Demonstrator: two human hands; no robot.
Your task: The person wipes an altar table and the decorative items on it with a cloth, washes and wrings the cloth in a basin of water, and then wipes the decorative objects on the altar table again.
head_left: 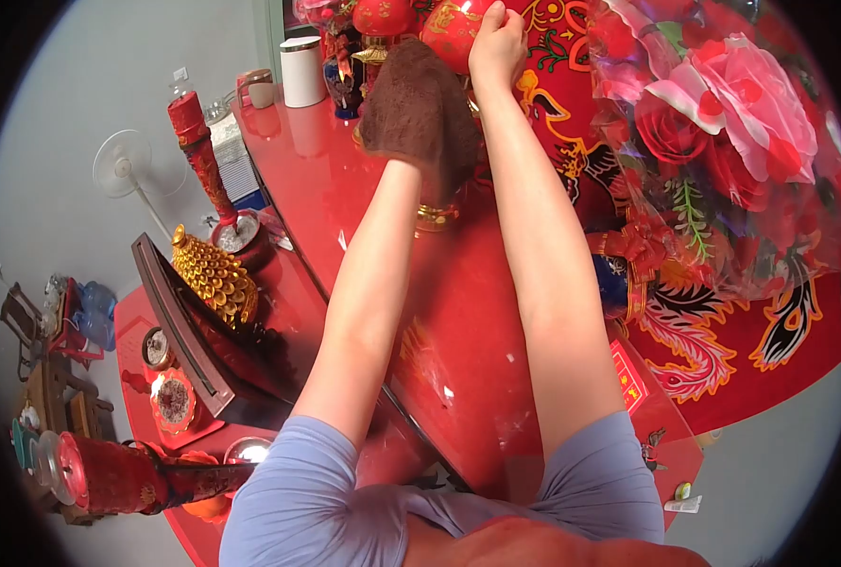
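A brown cloth [419,118] covers my left hand, whose fingers are hidden beneath it. It lies against a red and gold lantern-like ornament with a gold base [437,219]. My right hand [498,47] is at the top of the view, its fingers curled against the side of a round red ornament [454,36] with gold markings. Another red ornament [383,16] stands just to the left, behind the cloth. Both forearms reach over the glossy red table [468,321].
Large wrapped flowers [723,123] fill the right side, above a blue vase [611,274]. A white cylinder [302,72] stands at the back left. On the left are a golden ornament [214,279], a dark frame [189,331] and red candles [109,472].
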